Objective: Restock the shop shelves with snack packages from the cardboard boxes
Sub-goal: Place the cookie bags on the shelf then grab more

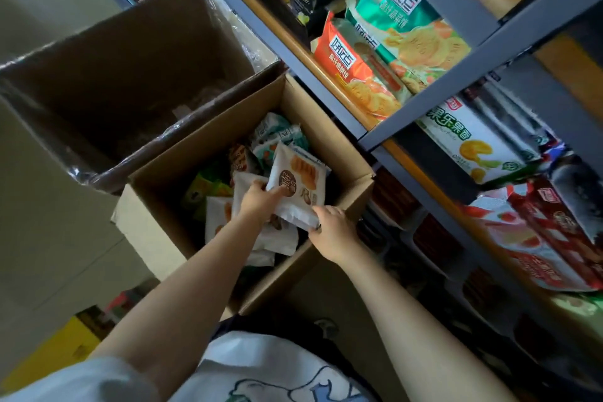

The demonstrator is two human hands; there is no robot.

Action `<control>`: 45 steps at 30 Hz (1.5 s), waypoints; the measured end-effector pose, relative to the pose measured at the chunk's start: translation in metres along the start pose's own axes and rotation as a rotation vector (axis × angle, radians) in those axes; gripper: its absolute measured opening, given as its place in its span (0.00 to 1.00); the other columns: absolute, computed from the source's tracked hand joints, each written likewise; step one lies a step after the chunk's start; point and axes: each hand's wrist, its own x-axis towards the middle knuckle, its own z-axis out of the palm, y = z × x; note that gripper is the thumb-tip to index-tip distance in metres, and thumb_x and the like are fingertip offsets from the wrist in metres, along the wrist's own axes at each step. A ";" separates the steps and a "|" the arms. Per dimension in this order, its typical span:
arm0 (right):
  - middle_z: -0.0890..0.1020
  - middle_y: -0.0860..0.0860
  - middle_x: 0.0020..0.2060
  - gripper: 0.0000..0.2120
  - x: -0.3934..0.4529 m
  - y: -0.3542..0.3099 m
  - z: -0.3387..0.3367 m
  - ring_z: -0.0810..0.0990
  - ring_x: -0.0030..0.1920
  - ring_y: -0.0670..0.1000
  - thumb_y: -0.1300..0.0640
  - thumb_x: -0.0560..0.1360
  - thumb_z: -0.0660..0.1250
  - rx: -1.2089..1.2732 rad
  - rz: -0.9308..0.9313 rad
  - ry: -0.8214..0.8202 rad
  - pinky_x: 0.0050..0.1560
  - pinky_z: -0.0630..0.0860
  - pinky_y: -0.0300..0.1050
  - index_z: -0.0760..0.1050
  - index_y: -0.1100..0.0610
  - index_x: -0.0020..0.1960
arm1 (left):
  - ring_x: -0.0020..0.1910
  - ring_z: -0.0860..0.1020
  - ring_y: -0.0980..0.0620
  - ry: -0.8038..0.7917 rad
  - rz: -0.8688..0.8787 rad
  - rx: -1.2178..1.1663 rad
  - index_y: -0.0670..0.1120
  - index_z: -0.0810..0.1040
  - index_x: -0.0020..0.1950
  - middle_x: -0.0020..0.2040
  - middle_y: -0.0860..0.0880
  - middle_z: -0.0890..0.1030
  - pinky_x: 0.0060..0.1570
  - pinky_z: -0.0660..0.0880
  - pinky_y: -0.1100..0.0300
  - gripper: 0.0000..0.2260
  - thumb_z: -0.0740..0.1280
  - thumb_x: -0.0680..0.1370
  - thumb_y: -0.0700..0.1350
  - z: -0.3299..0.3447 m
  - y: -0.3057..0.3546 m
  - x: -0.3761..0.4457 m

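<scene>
Both hands on one white snack packet (pixel 298 186), held over the open cardboard box (pixel 329 140). Left hand (pixel 261 201) pinches the packet's lower left edge, thumb on the printed face. Right hand (pixel 332 232) grips the bottom seam corner, at 5 o'clock from the left hand.

Handling, judged: the packet looks light, soft film with an air cushion, contents probably brittle biscuit. It should crease rather than resist. Hold by the sealed edges or flat across the back, no squeeze at the middle. Film may be slick.

Count: one packet in hand. In the box beneath, at least three more white packets of like print, plus teal-and-white ones at 12 o'clock and a green one at 9 o'clock; exact number cannot be told, they overlap.

A second, larger cardboard box (pixel 130 52) stands at 10 o'clock, contents dim. Shelves (pixel 456 81) run at 1 to 4 o'clock, holding one orange biscuit bag (pixel 349 62) and one green (pixel 401 13).
</scene>
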 end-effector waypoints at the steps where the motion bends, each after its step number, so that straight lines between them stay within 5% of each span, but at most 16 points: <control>1: 0.70 0.51 0.71 0.25 0.000 0.000 -0.002 0.64 0.73 0.53 0.52 0.80 0.64 0.041 0.004 0.002 0.71 0.67 0.54 0.65 0.52 0.75 | 0.44 0.82 0.48 0.035 0.019 0.009 0.49 0.74 0.64 0.52 0.47 0.82 0.29 0.74 0.59 0.24 0.73 0.73 0.58 0.001 0.001 -0.003; 5: 0.71 0.51 0.70 0.21 -0.002 -0.001 -0.015 0.70 0.70 0.54 0.52 0.80 0.64 0.270 0.033 0.084 0.69 0.70 0.52 0.68 0.51 0.72 | 0.41 0.80 0.56 0.183 0.156 0.040 0.51 0.77 0.59 0.49 0.51 0.82 0.33 0.77 0.60 0.15 0.72 0.75 0.54 -0.007 0.008 -0.027; 10: 0.71 0.51 0.68 0.24 -0.017 0.000 -0.056 0.71 0.68 0.50 0.48 0.79 0.66 0.568 0.018 0.353 0.66 0.72 0.48 0.67 0.53 0.72 | 0.49 0.84 0.53 0.210 0.419 -0.020 0.56 0.82 0.58 0.50 0.54 0.84 0.47 0.83 0.53 0.18 0.79 0.69 0.51 -0.047 0.031 -0.063; 15: 0.74 0.46 0.61 0.30 -0.050 -0.002 -0.109 0.74 0.59 0.45 0.39 0.75 0.66 0.773 -0.072 0.488 0.47 0.71 0.29 0.67 0.53 0.71 | 0.48 0.86 0.50 0.004 0.546 -0.361 0.49 0.76 0.63 0.54 0.45 0.84 0.43 0.82 0.58 0.22 0.78 0.72 0.48 -0.065 0.077 -0.120; 19: 0.83 0.40 0.42 0.21 -0.091 0.020 -0.149 0.81 0.44 0.38 0.32 0.74 0.66 0.888 -0.148 0.544 0.43 0.74 0.36 0.77 0.49 0.52 | 0.51 0.85 0.40 -0.188 0.626 -0.483 0.42 0.71 0.67 0.56 0.38 0.84 0.48 0.83 0.47 0.28 0.75 0.72 0.52 -0.043 0.109 -0.166; 24: 0.86 0.53 0.53 0.25 -0.150 0.063 -0.180 0.85 0.54 0.54 0.38 0.73 0.69 1.178 -0.211 0.445 0.55 0.81 0.53 0.80 0.54 0.62 | 0.48 0.85 0.40 -0.348 0.694 -0.442 0.39 0.75 0.62 0.54 0.36 0.84 0.46 0.83 0.51 0.20 0.72 0.78 0.53 0.022 0.142 -0.224; 27: 0.86 0.55 0.50 0.24 -0.204 0.092 -0.200 0.86 0.50 0.56 0.41 0.76 0.67 1.273 -0.211 0.553 0.43 0.82 0.46 0.80 0.59 0.60 | 0.51 0.85 0.37 -0.369 0.714 -0.397 0.39 0.70 0.69 0.54 0.37 0.85 0.46 0.83 0.48 0.30 0.74 0.76 0.57 0.067 0.155 -0.262; 31: 0.87 0.50 0.43 0.17 -0.278 0.148 -0.224 0.87 0.41 0.49 0.46 0.80 0.62 1.368 -0.175 0.790 0.33 0.80 0.40 0.80 0.59 0.57 | 0.52 0.85 0.41 -0.521 0.794 -0.258 0.42 0.69 0.67 0.55 0.40 0.85 0.48 0.83 0.49 0.29 0.75 0.73 0.54 0.136 0.158 -0.320; 35: 0.85 0.50 0.49 0.16 -0.339 0.216 -0.239 0.86 0.43 0.47 0.43 0.76 0.70 1.382 -0.018 1.105 0.44 0.83 0.49 0.72 0.51 0.55 | 0.53 0.85 0.40 -0.681 0.886 -0.156 0.40 0.71 0.67 0.57 0.40 0.85 0.49 0.83 0.48 0.26 0.77 0.74 0.47 0.213 0.157 -0.372; 39: 0.83 0.48 0.50 0.17 -0.379 0.275 -0.238 0.84 0.49 0.48 0.40 0.71 0.70 1.170 0.009 1.228 0.52 0.81 0.52 0.73 0.48 0.53 | 0.44 0.86 0.50 -0.514 0.927 -0.268 0.43 0.69 0.63 0.52 0.44 0.84 0.39 0.81 0.57 0.24 0.77 0.73 0.46 0.284 0.159 -0.411; 41: 0.82 0.50 0.51 0.07 -0.392 0.296 -0.241 0.81 0.49 0.48 0.48 0.76 0.69 1.020 0.034 1.257 0.48 0.77 0.44 0.75 0.48 0.52 | 0.42 0.85 0.55 -0.471 1.023 -0.226 0.45 0.68 0.60 0.49 0.48 0.82 0.38 0.80 0.61 0.20 0.76 0.76 0.46 0.312 0.164 -0.420; 45: 0.76 0.42 0.44 0.09 -0.395 0.326 -0.257 0.75 0.44 0.44 0.57 0.80 0.64 0.856 0.088 1.320 0.44 0.71 0.39 0.75 0.50 0.59 | 0.48 0.84 0.47 -0.425 1.151 -0.060 0.46 0.74 0.56 0.48 0.49 0.83 0.48 0.83 0.46 0.14 0.73 0.78 0.51 0.357 0.186 -0.419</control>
